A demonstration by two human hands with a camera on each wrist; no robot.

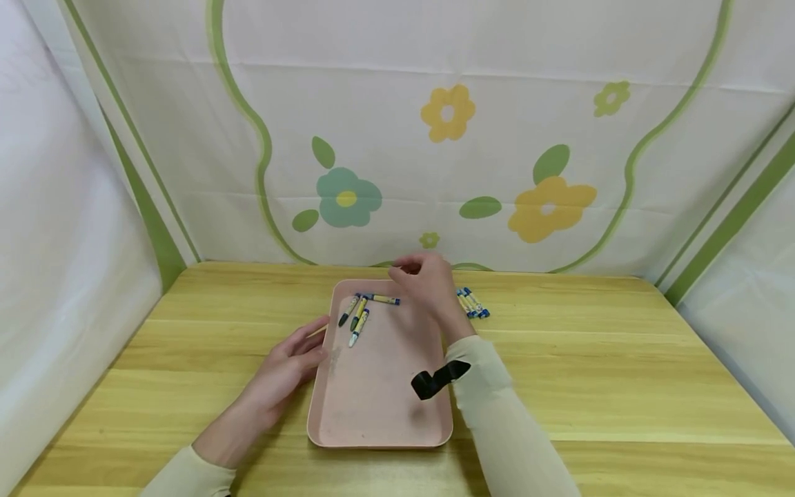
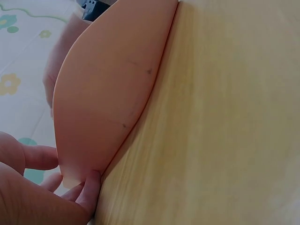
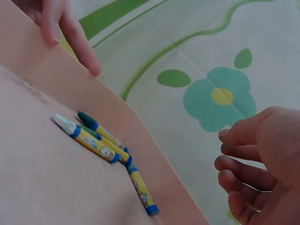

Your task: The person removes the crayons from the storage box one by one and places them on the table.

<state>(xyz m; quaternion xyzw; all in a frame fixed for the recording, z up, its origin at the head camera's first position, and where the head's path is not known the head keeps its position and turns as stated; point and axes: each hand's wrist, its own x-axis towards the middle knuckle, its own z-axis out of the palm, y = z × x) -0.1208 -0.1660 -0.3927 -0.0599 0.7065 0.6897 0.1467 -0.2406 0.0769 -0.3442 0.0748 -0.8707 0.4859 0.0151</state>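
A pink tray (image 1: pixel 385 400) lies lengthwise on the table. Several crayons in yellow printed wrappers with blue bands are inside its far left part, among them a whitish-tipped crayon (image 1: pixel 358 330) and one lying crosswise (image 1: pixel 386 300). My left hand (image 1: pixel 286 373) touches the tray's left wall from outside, its fingers fairly straight. Above the tray's far right corner hovers my right hand (image 1: pixel 430 284); in the right wrist view this right hand (image 3: pixel 267 164) has loosely curled fingers and nothing visible between them. More crayons (image 1: pixel 475 301) lie in a small group right of the tray.
The wooden table (image 1: pixel 609 386) extends to both sides of the tray. Behind it hangs a white curtain (image 1: pixel 397 159) with flower prints, and fabric walls stand at left and right. A black camera mount (image 1: pixel 435 381) on my right wrist juts over the tray.
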